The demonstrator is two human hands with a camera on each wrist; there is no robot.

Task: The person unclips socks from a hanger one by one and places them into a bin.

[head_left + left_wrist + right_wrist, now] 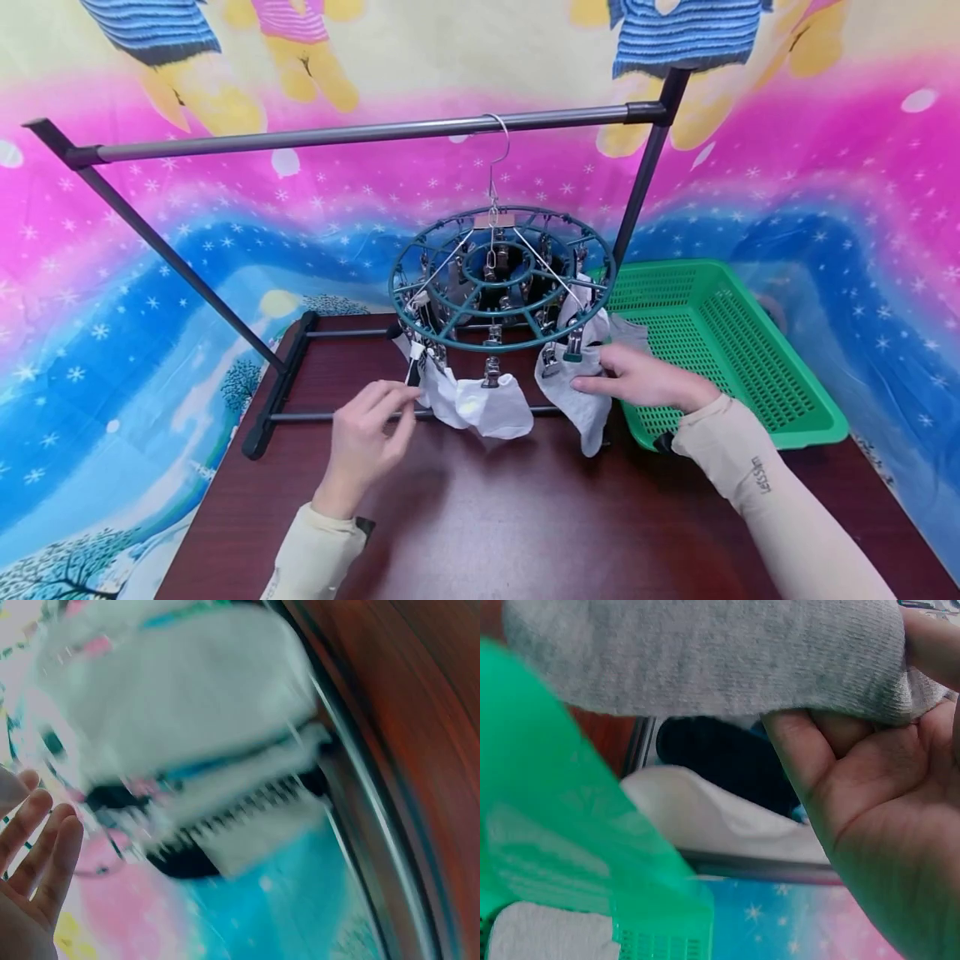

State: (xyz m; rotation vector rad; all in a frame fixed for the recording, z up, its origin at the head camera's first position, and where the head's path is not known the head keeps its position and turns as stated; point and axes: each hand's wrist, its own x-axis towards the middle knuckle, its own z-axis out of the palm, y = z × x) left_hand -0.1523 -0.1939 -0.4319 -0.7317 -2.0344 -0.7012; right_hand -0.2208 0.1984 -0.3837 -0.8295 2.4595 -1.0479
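A round green clip hanger (525, 345) hangs by a metal hook from a rack bar, with several socks on its metal clips. My right hand (648, 379) holds a grey sock (585, 408) at the hanger's right front, and in the right wrist view the knit (705, 660) lies between thumb and fingers. White socks (502, 408) hang at the front. My left hand (367, 442) is at the hanger's left front, close to a black-and-white sock. The blurred left wrist view shows its fingers (52, 862) extended, with no item visible in them.
The rack's dark bar (337, 137) crosses above the brown table (487, 517). A green perforated basket (832, 429) stands at the right, beside my right forearm, with a grey sock (551, 934) in it. Patterned cloth (862, 208) covers the wall behind.
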